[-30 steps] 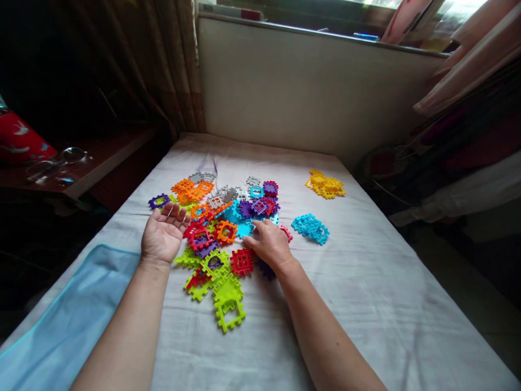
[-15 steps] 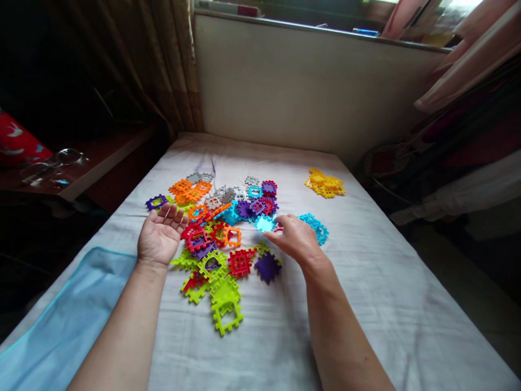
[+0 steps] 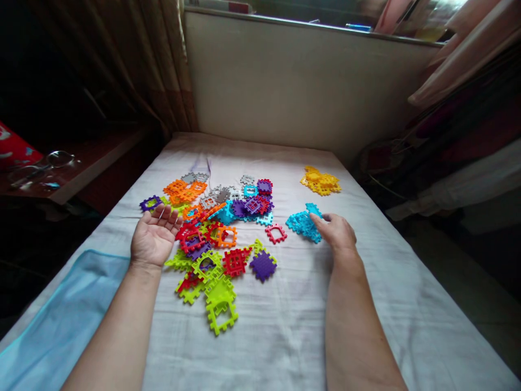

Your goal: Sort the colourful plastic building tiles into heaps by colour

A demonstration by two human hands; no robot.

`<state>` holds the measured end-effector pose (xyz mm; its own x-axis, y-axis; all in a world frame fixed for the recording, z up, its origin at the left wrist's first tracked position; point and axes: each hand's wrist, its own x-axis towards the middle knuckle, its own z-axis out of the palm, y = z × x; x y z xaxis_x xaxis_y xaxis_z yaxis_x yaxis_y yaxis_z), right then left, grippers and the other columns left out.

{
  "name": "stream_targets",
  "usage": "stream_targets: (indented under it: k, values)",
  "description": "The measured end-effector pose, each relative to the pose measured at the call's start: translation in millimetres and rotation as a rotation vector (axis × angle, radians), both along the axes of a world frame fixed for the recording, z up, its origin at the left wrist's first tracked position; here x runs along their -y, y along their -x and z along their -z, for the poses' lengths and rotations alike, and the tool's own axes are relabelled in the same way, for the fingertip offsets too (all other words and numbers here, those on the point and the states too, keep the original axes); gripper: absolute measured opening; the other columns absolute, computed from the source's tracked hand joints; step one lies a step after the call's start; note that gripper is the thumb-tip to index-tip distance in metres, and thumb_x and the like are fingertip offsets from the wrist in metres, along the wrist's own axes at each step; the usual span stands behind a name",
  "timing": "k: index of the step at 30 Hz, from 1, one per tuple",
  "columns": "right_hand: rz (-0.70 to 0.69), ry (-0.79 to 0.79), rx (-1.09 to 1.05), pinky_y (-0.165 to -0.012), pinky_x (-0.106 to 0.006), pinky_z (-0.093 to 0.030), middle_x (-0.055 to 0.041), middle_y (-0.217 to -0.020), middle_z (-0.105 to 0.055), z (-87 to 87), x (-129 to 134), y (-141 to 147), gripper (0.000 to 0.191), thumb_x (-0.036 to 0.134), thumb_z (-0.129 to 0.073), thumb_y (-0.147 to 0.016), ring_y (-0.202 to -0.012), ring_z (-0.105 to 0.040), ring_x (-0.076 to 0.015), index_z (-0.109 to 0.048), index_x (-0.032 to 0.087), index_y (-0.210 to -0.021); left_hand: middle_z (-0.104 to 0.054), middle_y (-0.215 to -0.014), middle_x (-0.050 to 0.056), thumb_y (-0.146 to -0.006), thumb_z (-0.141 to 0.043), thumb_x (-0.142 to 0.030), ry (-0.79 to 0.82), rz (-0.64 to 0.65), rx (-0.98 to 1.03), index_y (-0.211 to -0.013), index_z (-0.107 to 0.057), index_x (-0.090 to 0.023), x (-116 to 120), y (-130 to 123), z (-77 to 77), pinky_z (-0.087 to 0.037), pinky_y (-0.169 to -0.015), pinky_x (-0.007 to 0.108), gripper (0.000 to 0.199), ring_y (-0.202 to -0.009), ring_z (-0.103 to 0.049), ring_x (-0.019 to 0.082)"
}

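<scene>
The light is dim, daylight coming from the window [image 3: 317, 11] beyond the sheet [image 3: 293, 336], with glare above its far right corner. Left of the sheet, the curtain [image 3: 163, 70] sinks toward black; glasses [image 3: 60, 158] there catch faint glints. Soft shadow lies on the sheet. Wide-angle stretching shows toward the sheet's near corners; its plastic pieces [image 3: 224, 216] blur slightly farther away.

On the bed [image 3: 285, 326], a big pile of tiles [image 3: 211, 231] lies in the middle, the person's left hand [image 3: 154, 236] at its left edge. To its right sits a small heap [image 3: 301, 224], the right hand [image 3: 337, 233] at its right side; another heap [image 3: 321, 183] lies behind that. Left of the bed, glasses [image 3: 61, 158] rest on a table [image 3: 93, 163].
</scene>
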<state>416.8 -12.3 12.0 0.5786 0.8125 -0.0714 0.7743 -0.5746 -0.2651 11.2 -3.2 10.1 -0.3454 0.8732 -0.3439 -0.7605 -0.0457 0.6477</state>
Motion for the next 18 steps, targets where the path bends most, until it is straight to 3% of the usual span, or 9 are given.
stream_targets:
  k: [7,11,15,18]
  values:
    - [0.012,0.044,-0.002,-0.088,-0.037,-0.051,-0.0165,-0.120,-0.070,1.4,2,-3,0.059,0.061,-0.047,-0.088,-0.112,-0.065,-0.0316,-0.071,0.018,-0.121,-0.073,-0.078,0.005,-0.096,-0.039,-0.029,0.000,0.002,-0.008,-0.086,-0.067,-0.017,1,0,2.0,-0.060,-0.080,0.035,0.032,-0.077,-0.071,0.017]
    - [-0.033,-0.116,0.075,-0.094,-0.040,-0.048,-0.0155,-0.122,-0.068,-7.7,2,15,0.051,0.051,-0.050,-0.090,-0.113,-0.062,-0.0301,-0.068,0.018,-0.125,-0.073,-0.080,0.005,-0.094,-0.045,-0.029,-0.004,0.003,-0.011,-0.087,-0.067,-0.016,0,0,2.2,-0.059,-0.083,0.037,0.026,-0.079,-0.071,0.017]
    - [-0.284,-0.263,0.074,-0.097,-0.039,-0.043,-0.0110,-0.123,-0.068,-12.4,-2,51,0.038,0.039,-0.051,-0.091,-0.114,-0.059,-0.0272,-0.071,0.021,-0.118,-0.073,-0.080,0.005,-0.092,-0.047,-0.028,0.007,-0.002,-0.016,-0.088,-0.067,-0.016,1,0,0.1,-0.059,-0.082,0.036,0.024,-0.078,-0.070,0.017]
    - [-0.482,-0.199,0.061,-0.096,-0.039,-0.041,-0.0078,-0.120,-0.070,-9.5,-3,80,0.031,0.037,-0.053,-0.091,-0.114,-0.057,-0.0261,-0.073,0.026,-0.112,-0.073,-0.080,0.005,-0.094,-0.043,-0.029,0.013,0.004,-0.031,-0.086,-0.067,-0.018,1,-1,0.0,-0.059,-0.080,0.033,0.027,-0.079,-0.070,0.016]
